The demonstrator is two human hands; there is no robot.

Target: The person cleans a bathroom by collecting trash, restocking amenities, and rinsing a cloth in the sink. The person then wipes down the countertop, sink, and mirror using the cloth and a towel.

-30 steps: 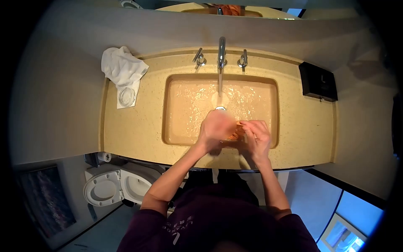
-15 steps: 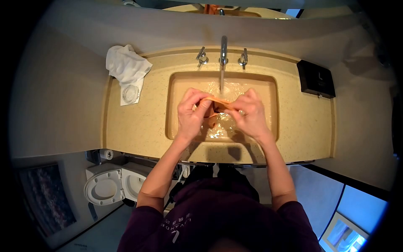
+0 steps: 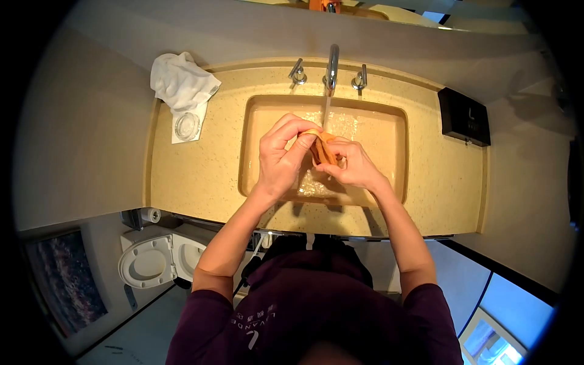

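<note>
An orange cloth (image 3: 325, 151) is held up between both hands above the rectangular sink (image 3: 401, 152). My left hand (image 3: 281, 155) pinches its upper left edge between thumb and fingers. On the other side, my right hand (image 3: 353, 163) grips the cloth's lower right part. The cloth is folded and hangs partly open, just below the running stream from the chrome faucet (image 3: 333, 67). Rippling water covers the basin's bottom. Shadows and the hands hide part of the basin.
A white towel (image 3: 182, 82) and a clear round dish (image 3: 187, 126) lie at the counter's left. Chrome handles (image 3: 298, 73) flank the faucet. At the right stands a black box (image 3: 463, 117). A toilet (image 3: 147, 261) is at lower left.
Both hands rose from low in the sink toward the faucet. Since half a second ago they have come closer together, and the cloth, stretched between them before, is now bunched and folded.
</note>
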